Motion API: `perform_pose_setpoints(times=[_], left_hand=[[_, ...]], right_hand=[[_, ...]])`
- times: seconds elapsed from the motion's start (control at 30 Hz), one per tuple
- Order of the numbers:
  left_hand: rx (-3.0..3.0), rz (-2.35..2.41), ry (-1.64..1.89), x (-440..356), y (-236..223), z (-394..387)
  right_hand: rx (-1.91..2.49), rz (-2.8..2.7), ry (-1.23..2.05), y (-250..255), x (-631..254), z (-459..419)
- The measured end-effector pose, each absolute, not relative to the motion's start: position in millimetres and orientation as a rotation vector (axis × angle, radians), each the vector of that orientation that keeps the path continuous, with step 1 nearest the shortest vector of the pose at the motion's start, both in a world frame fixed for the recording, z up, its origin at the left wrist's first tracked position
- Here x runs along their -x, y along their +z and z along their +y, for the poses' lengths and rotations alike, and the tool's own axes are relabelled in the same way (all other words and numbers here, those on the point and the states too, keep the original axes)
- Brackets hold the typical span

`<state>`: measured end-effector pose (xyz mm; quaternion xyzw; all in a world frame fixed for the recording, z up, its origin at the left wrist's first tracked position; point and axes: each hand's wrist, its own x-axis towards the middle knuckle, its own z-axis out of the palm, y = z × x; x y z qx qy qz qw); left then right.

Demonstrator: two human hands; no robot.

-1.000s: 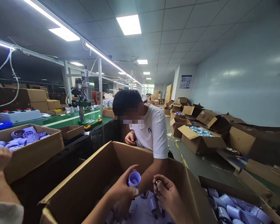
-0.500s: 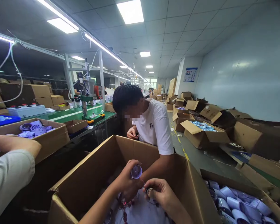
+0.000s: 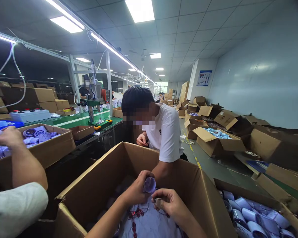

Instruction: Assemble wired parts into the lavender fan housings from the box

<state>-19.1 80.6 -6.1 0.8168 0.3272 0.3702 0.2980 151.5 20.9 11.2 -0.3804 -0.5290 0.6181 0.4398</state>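
Cup (image 3: 149, 184) in curled left hand (image 3: 138, 190), mouth near right hand (image 3: 170, 203), fingertips pinched on small dark part (image 3: 158, 201).

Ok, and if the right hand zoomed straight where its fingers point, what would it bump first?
The right hand would likely bump the left hand, wrapped around its purple cup, but depth is unclear.

Both hands (image 3: 155, 195) close together, fingers curled

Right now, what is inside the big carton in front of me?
Inside the big carton, I can see small red parts with thin wires, on whitish material. What lies under that material is covered, and your left hand and right hand hide part of it.
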Motion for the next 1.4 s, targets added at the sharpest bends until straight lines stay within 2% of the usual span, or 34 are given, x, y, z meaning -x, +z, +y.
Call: perform_pose_setpoints(times=[0.27, 0.53, 0.9, 1.4], left_hand=[[-2.217, 0.955, 0.941, 18.1, -9.4, 81.3], [-2.21, 0.903, 0.953, 23.4, -8.6, 85.9], [-2.119, 0.744, 0.655, 21.3, -2.3, 81.8], [-1.99, 0.66, 0.761, 15.2, 4.5, 73.7]], right_hand=[[1.116, -1.449, 1.28, -0.1, -155.7, 26.1], [1.445, -1.744, 0.859, 9.5, -160.9, 19.9], [1.331, -1.689, 0.526, 6.4, -150.4, 18.8], [1.438, -1.823, 0.137, 2.8, -138.1, 14.6]])
